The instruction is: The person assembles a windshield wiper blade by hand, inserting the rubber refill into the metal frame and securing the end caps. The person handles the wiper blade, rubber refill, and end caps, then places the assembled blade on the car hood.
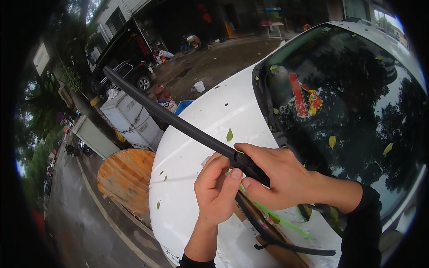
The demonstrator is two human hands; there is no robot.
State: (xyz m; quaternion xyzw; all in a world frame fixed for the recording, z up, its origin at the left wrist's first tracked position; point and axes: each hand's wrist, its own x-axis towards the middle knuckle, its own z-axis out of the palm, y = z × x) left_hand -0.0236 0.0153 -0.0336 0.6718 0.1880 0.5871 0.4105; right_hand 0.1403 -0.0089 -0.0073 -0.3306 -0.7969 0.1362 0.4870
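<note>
A long black wiper blade (178,121) slants up to the far left above the white car hood (210,109). My right hand (288,178) is closed round its near end, fingers over the top and thumb below. Close beside it, my left hand (214,192) pinches at the blade's middle fitting with thumb and fingers; the exact grip is partly hidden. Beneath my hands a second black wiper strip (286,244) lies on a brown cardboard sleeve (286,258) on the hood. A thin bright green strip (290,223) runs beside it.
The wet windshield (348,129) rises on the right, with fallen leaves and a red-yellow ornament behind it. Left of the car stand a round wooden tabletop (127,176) and an old white fridge (132,117). A white bucket (199,86) and a dark parked car (134,73) are farther off.
</note>
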